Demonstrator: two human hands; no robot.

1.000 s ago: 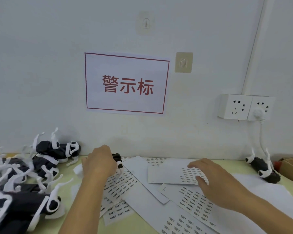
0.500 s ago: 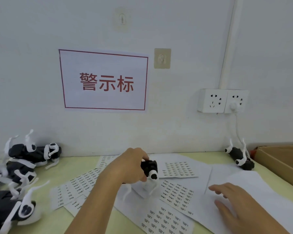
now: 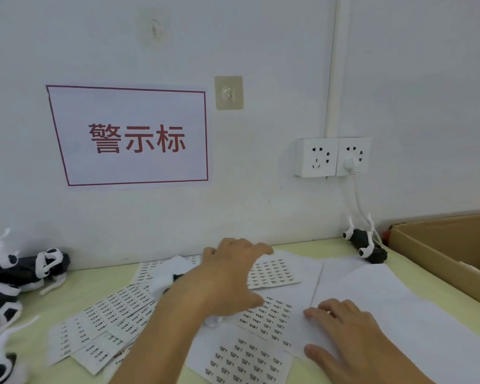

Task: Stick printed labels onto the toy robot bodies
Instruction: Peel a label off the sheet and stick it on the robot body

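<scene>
Several sheets of small printed labels [image 3: 272, 273] lie spread over the pale green table [image 3: 330, 246]. My left hand [image 3: 227, 275] reaches right across them, fingers stretched out flat above one sheet. A blurred black-and-white toy robot [image 3: 166, 282] lies half hidden beside and under that wrist; no finger is seen round it. My right hand [image 3: 349, 333] rests flat on blank white backing paper [image 3: 385, 295], fingers spread. A heap of black toy robots with white legs [image 3: 25, 267] sits at the left edge. One more toy robot [image 3: 366, 245] lies against the wall at the right.
An open cardboard box [image 3: 441, 253] stands at the right edge of the table. A double wall socket [image 3: 331, 156] has a white cable hanging down to the lone toy. A red-framed sign [image 3: 133, 137] hangs on the wall behind.
My left hand carried a toy robot from the left pile to the middle, and now stretches flat further right with the toy behind its wrist. My right hand slid back onto the blank paper.
</scene>
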